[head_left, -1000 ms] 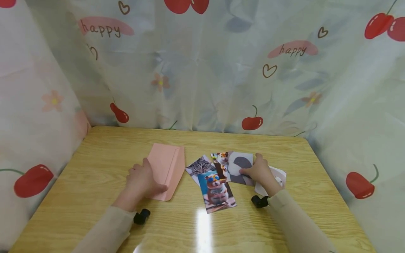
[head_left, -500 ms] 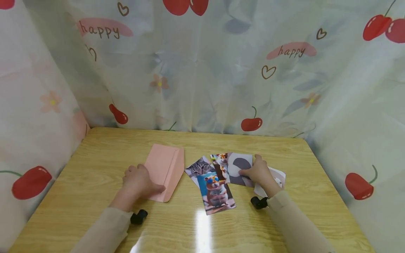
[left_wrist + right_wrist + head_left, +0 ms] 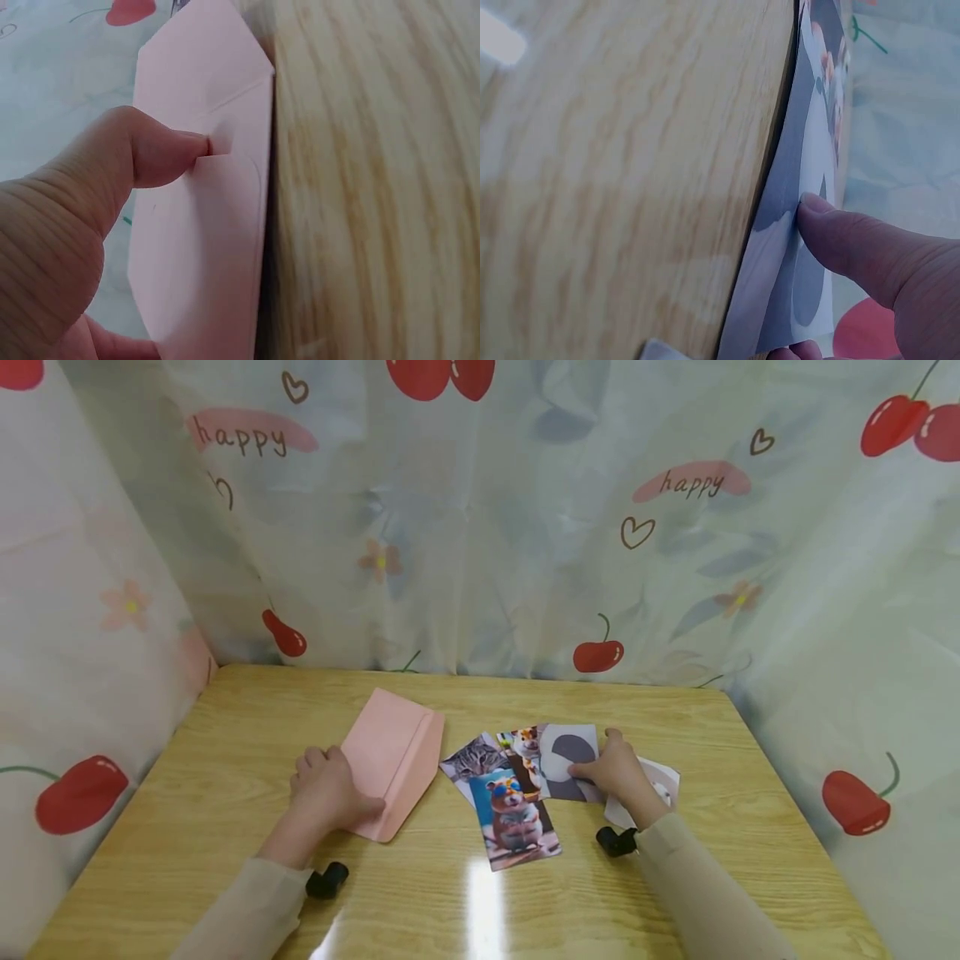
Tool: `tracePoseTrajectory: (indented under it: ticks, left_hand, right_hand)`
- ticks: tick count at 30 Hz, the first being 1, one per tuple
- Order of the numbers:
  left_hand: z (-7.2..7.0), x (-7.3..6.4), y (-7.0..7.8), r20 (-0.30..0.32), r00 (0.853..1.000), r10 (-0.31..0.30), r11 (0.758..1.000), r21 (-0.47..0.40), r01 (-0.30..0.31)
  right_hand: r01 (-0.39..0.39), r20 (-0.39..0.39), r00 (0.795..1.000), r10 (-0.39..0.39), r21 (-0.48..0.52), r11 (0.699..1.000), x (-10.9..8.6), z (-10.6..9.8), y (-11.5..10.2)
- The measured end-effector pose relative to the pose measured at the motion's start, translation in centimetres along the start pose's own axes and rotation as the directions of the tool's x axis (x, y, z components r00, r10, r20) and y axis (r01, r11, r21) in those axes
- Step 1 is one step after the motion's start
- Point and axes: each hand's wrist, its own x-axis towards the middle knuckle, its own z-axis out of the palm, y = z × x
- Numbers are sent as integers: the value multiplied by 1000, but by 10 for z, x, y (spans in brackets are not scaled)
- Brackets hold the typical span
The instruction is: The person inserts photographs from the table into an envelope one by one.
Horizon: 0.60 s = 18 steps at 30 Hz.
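Observation:
My left hand (image 3: 327,789) grips a pink envelope (image 3: 392,760) on the left half of the table. In the left wrist view the thumb (image 3: 169,154) lies at the edge of the envelope's pocket, with fingertips at its outer edge. My right hand (image 3: 618,772) pinches a grey-and-white picture card (image 3: 567,747). Its thumb is on the printed face; fingers show by the card's near edge in the right wrist view. Left of it lie a hamster card (image 3: 527,745), a grey cat card (image 3: 474,758) and a card of a hamster in sunglasses (image 3: 519,827), overlapping.
A pale card (image 3: 663,777) lies partly under my right hand, on the right. The wood-grain table (image 3: 420,902) is bounded by a cherry-print curtain (image 3: 465,568) at the back and sides. A black wrist camera (image 3: 617,841) sits at the right cuff.
The envelope has turned slightly, its far end swinging away and its near end shifting left. My left hand has moved a little left with it. The right hand has stayed nearly still.

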Motion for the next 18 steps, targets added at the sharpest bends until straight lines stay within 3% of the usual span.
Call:
tracePoseTrajectory:
  ticks: [7, 14, 18]
  left_hand:
    - [-2, -1, 8, -42, 999, 32, 999, -19, -33]
    - [1, -3, 15, -52, 998, 22, 999, -48, -24]
    - [3, -4, 17, -91, 995, 36, 998, -54, -41]
  right_hand:
    - [-10, -16, 1000, 10, 9, 1000, 0, 0, -1]
    - [-23, -26, 999, 23, 29, 999, -1, 2, 0]
    - [-24, -23, 999, 25, 31, 999, -2, 2, 0]
